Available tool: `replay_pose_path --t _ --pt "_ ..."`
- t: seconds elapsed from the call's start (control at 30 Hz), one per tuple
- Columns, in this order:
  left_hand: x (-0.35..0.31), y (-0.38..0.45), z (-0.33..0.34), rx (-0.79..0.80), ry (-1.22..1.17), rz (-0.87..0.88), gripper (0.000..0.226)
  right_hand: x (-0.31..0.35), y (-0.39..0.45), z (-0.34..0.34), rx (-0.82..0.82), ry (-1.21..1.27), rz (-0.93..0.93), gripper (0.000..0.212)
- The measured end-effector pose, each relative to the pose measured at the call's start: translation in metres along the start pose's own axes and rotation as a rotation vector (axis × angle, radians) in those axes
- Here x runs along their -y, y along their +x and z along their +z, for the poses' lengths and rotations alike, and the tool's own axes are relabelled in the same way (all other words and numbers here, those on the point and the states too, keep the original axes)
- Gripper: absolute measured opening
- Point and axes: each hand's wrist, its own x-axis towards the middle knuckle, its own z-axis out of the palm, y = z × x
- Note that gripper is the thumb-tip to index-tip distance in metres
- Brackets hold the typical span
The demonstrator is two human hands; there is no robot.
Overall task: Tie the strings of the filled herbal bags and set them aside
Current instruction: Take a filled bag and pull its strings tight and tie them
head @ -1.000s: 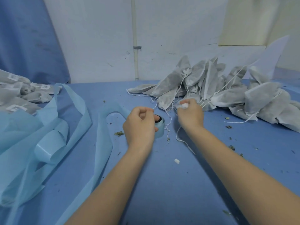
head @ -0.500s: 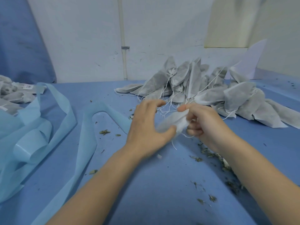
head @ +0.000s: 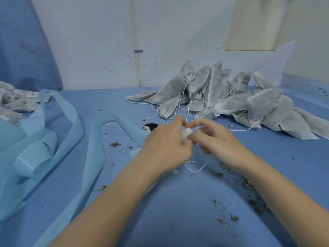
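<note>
A small white herbal bag (head: 187, 133) sits between both hands above the blue table, mostly hidden by fingers. My left hand (head: 164, 148) wraps round the bag's body from the left. My right hand (head: 213, 138) pinches the bag's gathered top with thumb and fingers. The bag's white string (head: 195, 166) hangs down in a loop onto the table below the hands. A heap of grey filled herbal bags (head: 231, 104) with loose white strings lies at the back right.
Long light-blue fabric strips (head: 53, 132) curl over the left side of the table. More grey bags with labels (head: 16, 102) lie at the far left. A tape roll (head: 151, 126) peeks out behind my left hand. Herb crumbs (head: 249, 193) scatter the blue cover.
One second ago the left hand was at the tape roll and the right at the heap's strings. Both hands have since closed round one bag and drawn together over it.
</note>
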Motion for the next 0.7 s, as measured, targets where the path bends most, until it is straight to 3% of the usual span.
replay_pose_path --t 0.3,0.53,0.6,0.7 --pt "0.008 -0.002 0.001 -0.044 0.240 0.071 0.029 -0.006 0.000 -0.008 -0.094 -0.124 -0.055 0.021" --pt "0.014 -0.002 0.005 -0.059 0.223 0.139 0.029 -0.009 0.004 -0.004 -0.149 -0.152 0.034 0.033" --pt "0.012 -0.002 0.007 -0.017 0.069 0.113 0.023 -0.005 0.005 -0.002 -0.140 -0.004 0.151 0.042" --pt "0.009 -0.001 0.011 -0.009 -0.205 0.042 0.012 -0.001 0.006 0.001 -0.051 0.428 0.332 0.040"
